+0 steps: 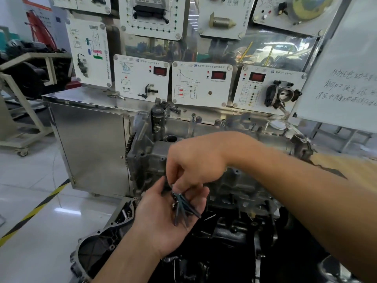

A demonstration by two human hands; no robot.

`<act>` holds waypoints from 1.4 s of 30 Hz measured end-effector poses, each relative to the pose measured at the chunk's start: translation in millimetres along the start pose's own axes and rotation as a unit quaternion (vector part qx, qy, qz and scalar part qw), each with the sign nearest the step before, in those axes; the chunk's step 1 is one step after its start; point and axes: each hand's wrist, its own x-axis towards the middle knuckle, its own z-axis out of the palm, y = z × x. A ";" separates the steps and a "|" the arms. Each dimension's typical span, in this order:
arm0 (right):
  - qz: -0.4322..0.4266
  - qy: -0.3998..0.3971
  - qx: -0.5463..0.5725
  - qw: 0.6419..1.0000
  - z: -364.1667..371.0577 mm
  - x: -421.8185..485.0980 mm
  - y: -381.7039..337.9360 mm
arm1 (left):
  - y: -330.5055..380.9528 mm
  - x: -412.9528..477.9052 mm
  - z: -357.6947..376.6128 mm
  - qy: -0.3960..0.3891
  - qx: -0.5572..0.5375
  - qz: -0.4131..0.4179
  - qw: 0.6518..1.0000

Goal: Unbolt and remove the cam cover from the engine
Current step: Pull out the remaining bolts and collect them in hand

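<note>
Dark bolts (183, 207) are being cradled in the upturned, flat left hand (169, 219) as a tray, so none is lost, while one is being pinched by the right hand (195, 160). The cam cover (183, 127) is being left seated on the engine (234, 190), just beyond the hands.

White boards (201, 82) with little red screens stand at the back. A shiny metal cabinet (89, 146) sits left.
</note>
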 end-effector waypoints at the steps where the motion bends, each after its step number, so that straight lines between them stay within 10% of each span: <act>1: 0.010 -0.019 -0.018 1.000 3.9 5.8 -0.9 | -1.7 -1.2 -0.1 0.001 0.007 -0.004 1.000; 18: 0.167 0.130 0.028 0.977 3.0 -65.4 54.5 | -16.4 2.1 9.6 0.040 -0.001 -0.065 0.997; 29: 0.051 0.245 0.083 0.965 -8.0 -95.4 49.7 | -24.3 9.4 30.0 -0.002 0.025 -0.036 0.999; 37: 0.037 0.023 0.097 0.994 2.5 -66.7 21.3 | -36.9 5.9 39.7 -0.064 0.083 -0.039 0.994; 42: 0.077 0.080 0.028 0.993 27.0 -52.8 25.9 | -39.7 3.0 42.1 -0.038 0.061 -0.046 0.996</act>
